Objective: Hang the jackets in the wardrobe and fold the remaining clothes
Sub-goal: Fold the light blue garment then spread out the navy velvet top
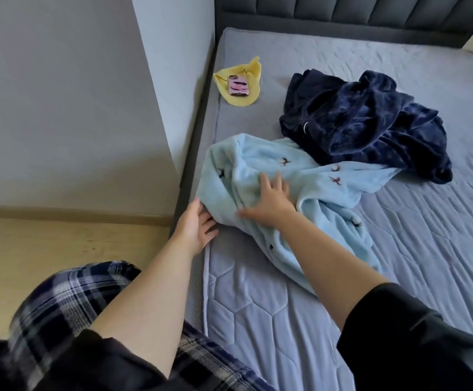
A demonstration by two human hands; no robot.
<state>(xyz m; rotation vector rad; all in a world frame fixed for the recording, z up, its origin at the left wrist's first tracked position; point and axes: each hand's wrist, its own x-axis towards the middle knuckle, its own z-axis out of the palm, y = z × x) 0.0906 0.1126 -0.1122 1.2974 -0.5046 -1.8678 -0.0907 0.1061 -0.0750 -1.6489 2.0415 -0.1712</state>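
This is a bedroom in a home. A wide bed [399,249] with a quilted grey mattress cover fills most of the view, backed by a dark padded headboard [342,15] with vertical channels. Soft clothes lie loose on it: a light blue fleece garment [300,176] and a dark navy plush one [365,119]. A phone [238,85] rests on a yellow cloth [250,77] near the bed's edge. Beside the bed are a plain grey wall [60,94] and a pale wooden floor [46,249].
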